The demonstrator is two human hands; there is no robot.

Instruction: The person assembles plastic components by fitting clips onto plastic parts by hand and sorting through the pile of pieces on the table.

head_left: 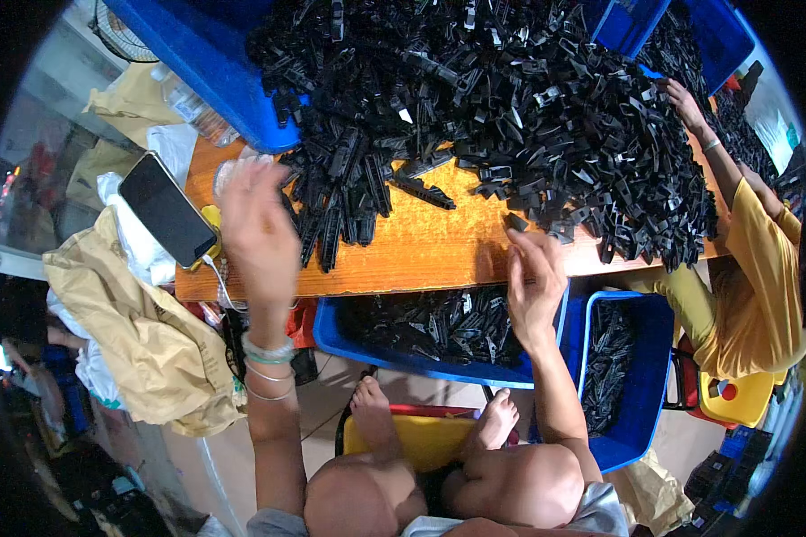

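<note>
Small black plastic parts lie in a big heap across the wooden table. My right hand is over the table's near edge, fingers curled, with a small black plastic part at the fingertips. At the left end of the heap, my left hand is raised and smeared by motion, so its fingers cannot be made out. Longer black strips lie in a bunch just right of it. A few loose black strips rest on the wood between my hands.
A blue bin of black parts sits below the table edge, with another blue bin to its right. A phone with a cable stands at left, near brown paper. A person in yellow reaches into the heap at right.
</note>
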